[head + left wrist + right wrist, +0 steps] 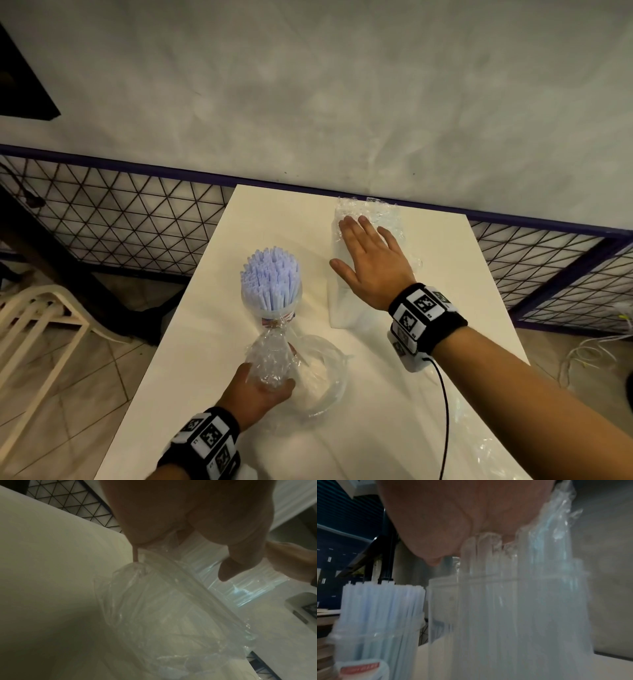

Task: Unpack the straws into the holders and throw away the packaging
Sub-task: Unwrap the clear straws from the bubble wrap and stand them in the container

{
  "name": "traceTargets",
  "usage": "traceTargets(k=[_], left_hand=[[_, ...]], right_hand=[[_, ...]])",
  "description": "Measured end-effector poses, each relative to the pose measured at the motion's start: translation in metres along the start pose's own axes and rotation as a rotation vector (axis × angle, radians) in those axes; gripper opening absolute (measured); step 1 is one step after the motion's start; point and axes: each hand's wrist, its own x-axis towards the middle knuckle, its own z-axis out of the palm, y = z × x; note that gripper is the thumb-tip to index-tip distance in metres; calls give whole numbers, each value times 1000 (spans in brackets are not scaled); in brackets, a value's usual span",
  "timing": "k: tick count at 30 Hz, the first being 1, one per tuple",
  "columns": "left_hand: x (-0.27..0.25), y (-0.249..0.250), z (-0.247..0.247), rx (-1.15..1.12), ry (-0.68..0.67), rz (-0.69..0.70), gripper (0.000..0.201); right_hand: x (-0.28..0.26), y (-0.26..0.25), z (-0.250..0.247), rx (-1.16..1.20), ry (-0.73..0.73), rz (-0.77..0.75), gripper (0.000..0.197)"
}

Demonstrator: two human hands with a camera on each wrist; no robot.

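Pale blue straws (pixel 270 277) stand bare in a round clear holder (pixel 272 310) at the middle of the white table (pixel 205 342). My left hand (pixel 269 378) grips the crumpled clear packaging (pixel 272 356) just in front of that holder; the left wrist view shows the fingers (pixel 231 555) pinching the film (pixel 163 601). My right hand (pixel 359 250) lies flat, fingers straight, on top of wrapped straws (pixel 370 212) that stand in a tall rectangular clear holder (pixel 342 308). In the right wrist view the palm (pixel 453 520) presses on their tops (pixel 488 545).
A clear round plastic shape (pixel 322 373) lies right of my left hand. More clear film (pixel 479 431) trails along the table's near right edge. A wire-mesh fence (pixel 120 219) runs behind the table, with a cream chair (pixel 37 318) at the left.
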Motion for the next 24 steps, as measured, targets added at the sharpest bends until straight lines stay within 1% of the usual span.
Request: traceTargets(k=[1, 2, 3, 4, 5, 6, 7, 8, 10, 11, 12, 13, 14, 16, 17, 19, 21, 23, 24], left_hand=[[0, 0, 0, 14, 6, 5, 95], [0, 0, 0, 23, 8, 13, 94], [1, -1, -1, 23, 7, 16, 93], [1, -1, -1, 18, 7, 13, 93], [2, -2, -1, 13, 4, 8, 94], [2, -3, -1, 13, 0, 2, 95], [1, -2, -1, 13, -6, 9, 94], [1, -3, -2, 16, -7, 18, 92], [-1, 2, -2, 11, -11, 59, 81], [-2, 5, -2, 13, -19, 74, 71], [-5, 9, -2, 16, -26, 96, 57], [-7, 14, -3, 13, -47, 120, 43], [-9, 17, -3, 6, -68, 155, 34], [-13, 21, -2, 12, -95, 209, 30], [-13, 22, -1, 20, -98, 222, 28], [-11, 20, 2, 30, -77, 249, 22], [-10, 19, 2, 19, -46, 253, 28], [-10, 18, 2, 16, -43, 251, 27], [-10, 19, 2, 9, -45, 259, 24]], right_hand=[[-1, -3, -7, 32, 14, -6, 77], [-5, -8, -14, 90, 60, -43, 69], [-9, -16, -23, 167, 124, -114, 59], [-16, -24, -30, 249, 180, -208, 53], [-23, -34, -34, 340, 208, -303, 55], [-30, -43, -36, 442, 193, -384, 59], [-38, -52, -36, 543, 121, -427, 64], [-45, -59, -34, 638, -4, -426, 71], [-56, -67, -26, 770, -321, -341, 93], [-59, -70, -18, 797, -413, -309, 99], [-62, -72, -10, 815, -436, -290, 98], [-64, -74, -1, 847, -414, -275, 90], [-65, -76, 6, 886, -372, -254, 77], [-66, -77, 15, 953, -298, -188, 51], [-67, -75, 19, 961, -270, -162, 42], [-67, -73, 23, 944, -219, -132, 34], [-69, -70, 26, 946, -176, -116, 29], [-72, -67, 31, 964, -168, -125, 23], [-74, -66, 35, 984, -188, -126, 19]])
